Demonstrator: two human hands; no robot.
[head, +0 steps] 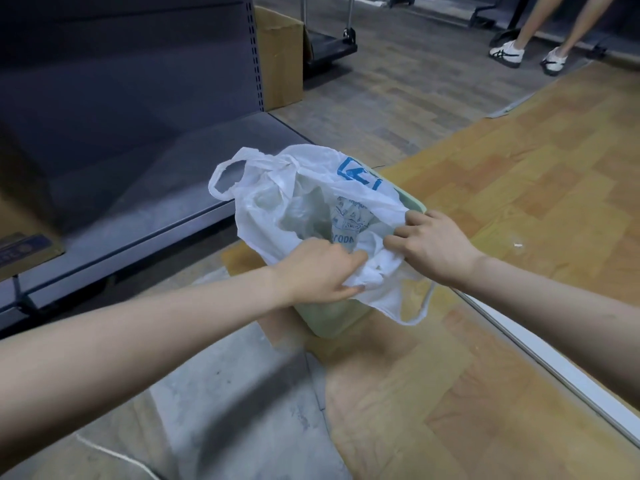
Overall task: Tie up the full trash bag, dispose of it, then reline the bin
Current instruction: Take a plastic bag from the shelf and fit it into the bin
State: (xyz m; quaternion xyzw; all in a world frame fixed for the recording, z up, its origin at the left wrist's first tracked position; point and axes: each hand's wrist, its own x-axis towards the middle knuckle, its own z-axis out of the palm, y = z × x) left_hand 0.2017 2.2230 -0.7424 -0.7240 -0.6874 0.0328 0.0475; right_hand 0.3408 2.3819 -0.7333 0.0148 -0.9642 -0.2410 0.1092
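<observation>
White plastic bag [277, 202] with blue print, sitting in a pale green bin [325, 317] on the wooden floor [519, 209]. Left hand [322, 271] gripping the bag's near edge, fingers [349, 261] curled into crumpled plastic. Right hand [433, 244] pinching the edge just beside it. One handle loop standing at the far left, another hanging over the bin's near side. Dark shelf [156, 185] on the left; cardboard box [280, 60] beyond; legs in white shoes [505, 53] top right.

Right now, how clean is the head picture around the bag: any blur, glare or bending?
Head view: dim, even light, no glare; the plastic bag and both hands, left hand and right hand, are slightly soft, its blue print only partly readable; wide-angle bending curves the shelf edge; picture edges blur.
</observation>
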